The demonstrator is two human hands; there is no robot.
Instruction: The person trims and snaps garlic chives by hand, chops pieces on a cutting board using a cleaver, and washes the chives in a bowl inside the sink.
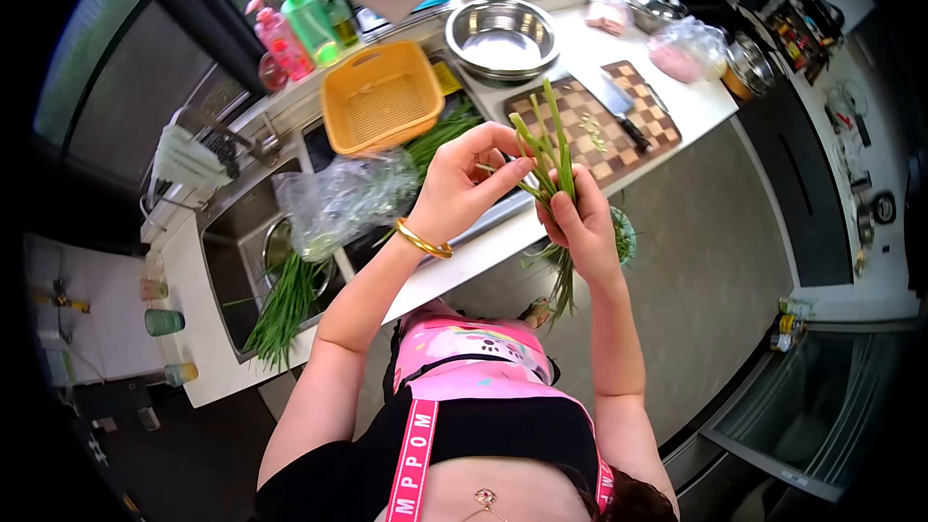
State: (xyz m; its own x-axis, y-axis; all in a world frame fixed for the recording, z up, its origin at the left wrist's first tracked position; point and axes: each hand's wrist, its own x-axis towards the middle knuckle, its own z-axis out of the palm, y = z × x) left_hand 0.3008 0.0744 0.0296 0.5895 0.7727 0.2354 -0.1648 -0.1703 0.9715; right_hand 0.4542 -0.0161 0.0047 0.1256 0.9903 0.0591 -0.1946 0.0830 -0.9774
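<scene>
My right hand (585, 227) is wrapped round a bunch of leafy green stalks (559, 155), cut ends up and thin greens hanging below the fist. At the upper part of the bunch, my left hand (478, 179) pinches a stalk between thumb and fingers. A gold bangle (423, 238) circles my left wrist. Beyond my left hand lie a crumpled clear plastic bag (348, 198) and long thin greens (440, 140). Behind the bunch is a checkered cutting board (633, 150) bearing a knife (623, 108) and small pale chopped pieces (594, 132).
An orange plastic basket (382, 92) and a steel bowl (502, 37) stand at the back. Long green chives (285, 309) hang over the front of the sink (227, 232). A green mesh-like bin (624, 235) sits below the counter edge. Bagged meat (684, 53) lies far right.
</scene>
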